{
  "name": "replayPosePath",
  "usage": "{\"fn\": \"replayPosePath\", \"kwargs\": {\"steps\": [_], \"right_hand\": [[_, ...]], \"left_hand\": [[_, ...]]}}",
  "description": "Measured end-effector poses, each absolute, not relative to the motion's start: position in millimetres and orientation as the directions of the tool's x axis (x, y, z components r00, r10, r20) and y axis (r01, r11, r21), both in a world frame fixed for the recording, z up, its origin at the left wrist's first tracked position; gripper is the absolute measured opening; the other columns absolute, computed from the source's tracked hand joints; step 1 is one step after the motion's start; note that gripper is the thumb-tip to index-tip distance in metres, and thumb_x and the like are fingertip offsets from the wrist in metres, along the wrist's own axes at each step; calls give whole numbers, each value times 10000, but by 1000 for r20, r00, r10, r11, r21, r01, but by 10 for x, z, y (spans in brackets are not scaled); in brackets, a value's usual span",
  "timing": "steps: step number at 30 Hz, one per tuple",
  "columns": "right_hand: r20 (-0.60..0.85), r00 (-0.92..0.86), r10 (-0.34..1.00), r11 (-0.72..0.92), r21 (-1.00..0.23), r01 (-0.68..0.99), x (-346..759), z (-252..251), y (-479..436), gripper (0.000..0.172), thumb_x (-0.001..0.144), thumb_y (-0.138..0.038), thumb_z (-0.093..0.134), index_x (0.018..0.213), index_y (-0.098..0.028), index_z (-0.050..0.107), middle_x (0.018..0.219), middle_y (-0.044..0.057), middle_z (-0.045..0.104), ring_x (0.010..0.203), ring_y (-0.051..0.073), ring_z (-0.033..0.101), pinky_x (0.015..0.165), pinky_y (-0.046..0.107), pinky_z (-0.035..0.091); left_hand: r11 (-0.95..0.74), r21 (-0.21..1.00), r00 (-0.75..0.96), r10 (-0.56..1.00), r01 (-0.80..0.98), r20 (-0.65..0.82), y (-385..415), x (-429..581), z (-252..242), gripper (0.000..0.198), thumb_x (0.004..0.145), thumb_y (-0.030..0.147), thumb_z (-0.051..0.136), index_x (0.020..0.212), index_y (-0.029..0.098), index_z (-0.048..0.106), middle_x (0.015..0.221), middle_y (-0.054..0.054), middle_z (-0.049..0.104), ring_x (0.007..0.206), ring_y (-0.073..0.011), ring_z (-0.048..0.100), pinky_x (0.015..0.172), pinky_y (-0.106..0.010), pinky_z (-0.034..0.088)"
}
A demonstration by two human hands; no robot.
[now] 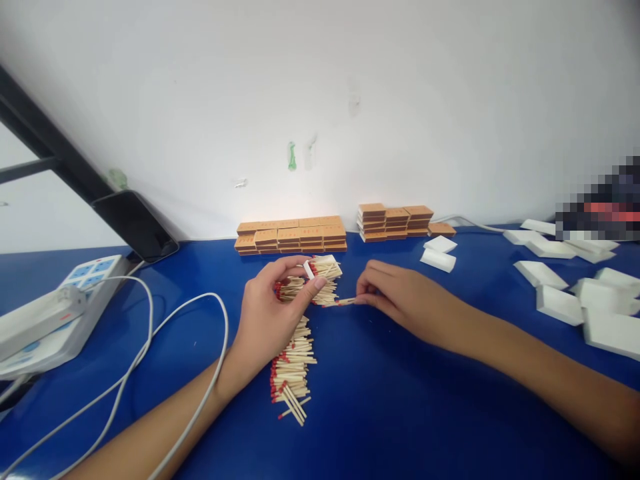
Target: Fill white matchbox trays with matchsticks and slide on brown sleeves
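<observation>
My left hand (pixel 273 310) grips a small white matchbox tray (pixel 309 269) between thumb and fingers. Matches with red heads (pixel 327 268) lie in the tray. To its right, my right hand (pixel 377 290) is closed in a pinch on a few matches (pixel 343 302), which stick out leftward from the fingertips. A long heap of matches (pixel 295 363) lies on the blue table under and in front of my left hand, most heads pointing left. Part of the heap is hidden by that hand.
Orange matchboxes (pixel 300 235) stand stacked along the wall, with a second stack (pixel 395 221) farther right. White empty trays (pixel 559 305) lie scattered at the right. At the left are a power strip (pixel 95 270), a looping white cable (pixel 150 327) and a leaning phone (pixel 135 223).
</observation>
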State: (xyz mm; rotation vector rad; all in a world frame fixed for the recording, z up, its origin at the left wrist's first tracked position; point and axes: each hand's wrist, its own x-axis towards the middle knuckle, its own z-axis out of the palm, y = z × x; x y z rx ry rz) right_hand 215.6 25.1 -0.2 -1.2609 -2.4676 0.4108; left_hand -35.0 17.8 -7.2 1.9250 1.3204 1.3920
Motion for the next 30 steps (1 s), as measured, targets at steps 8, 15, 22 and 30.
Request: {"fn": "replayPosePath", "kwargs": {"steps": [8,15,22,30], "right_hand": [[412,-499,762,640,-367,675,2360,135,358,192,1057,-346,532,931,-226,613,897,40,620,773,189,586,680,314,432],[428,-484,764,642,-423,639,2289,157,307,183,1055,-341,566,923,-223,612,873,22,602,748,170,560,667,303,421],[409,-473,780,625,-491,607,2262,172,290,204,1048,-364,583,907,-225,634,851,14,611,717,158,554,631,292,419],[437,-438,786,617,-509,601,2134,90,230,180,1047,-327,608,907,-217,630,861,4,607,696,139,537,622,279,420]], "left_hand": [[-455,732,110,877,506,468,180,-366,-109,342,885,420,831,1177,259,751,1063,-31,802,963,-207,770,873,-333,621],[-497,714,187,862,493,471,150,-354,-101,309,886,387,836,1146,243,749,1065,-34,797,972,-221,776,884,-350,619],[-473,752,248,881,460,403,162,-354,-144,355,899,428,818,1203,262,739,1077,-36,794,980,-230,774,890,-364,627],[-478,771,280,877,420,392,115,-356,-96,389,877,449,836,1217,283,744,1006,-16,802,903,-208,780,844,-326,621]]}}
